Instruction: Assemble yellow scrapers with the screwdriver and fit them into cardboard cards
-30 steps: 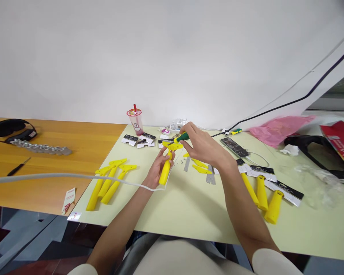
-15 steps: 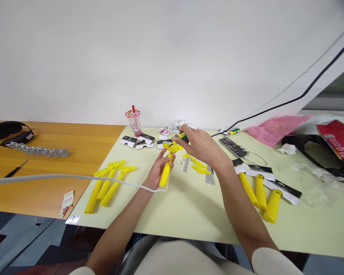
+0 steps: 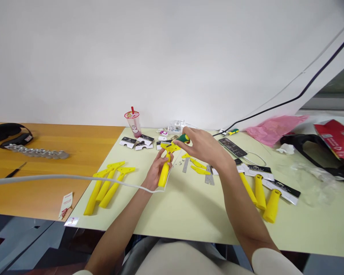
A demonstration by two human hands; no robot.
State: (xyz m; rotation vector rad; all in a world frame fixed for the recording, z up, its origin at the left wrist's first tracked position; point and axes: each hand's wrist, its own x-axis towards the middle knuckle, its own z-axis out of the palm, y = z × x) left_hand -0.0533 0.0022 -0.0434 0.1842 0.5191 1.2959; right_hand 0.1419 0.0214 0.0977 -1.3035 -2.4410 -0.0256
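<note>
My left hand (image 3: 156, 170) is wrapped round the handle of a yellow scraper (image 3: 164, 172), its wide head pointing away from me. Pinched in my right hand (image 3: 202, 145) is a green and yellow screwdriver (image 3: 184, 138), its shaft reaching down to the scraper's head; whether the tip sits in a screw is too small to tell. Small screws (image 3: 176, 163) lie just right of the scraper. Beside them are metal blades (image 3: 185, 165) and loose yellow head pieces (image 3: 200, 170). Several yellow scrapers (image 3: 111, 187) rest at the left, and yellow handles (image 3: 272, 206) at the right.
Black and white cards (image 3: 128, 142) and a drink cup (image 3: 133, 124) stand at the back left. A phone (image 3: 232, 147), a second screwdriver (image 3: 233, 132), a pink bag (image 3: 275, 130) and clear plastic (image 3: 318, 187) lie to the right. A white cable (image 3: 74, 177) crosses in front of my left wrist.
My right hand has shifted its grip, so more of the screwdriver's green handle shows. The scraper stays in my left hand, almost unmoved. The view has shifted slightly.
</note>
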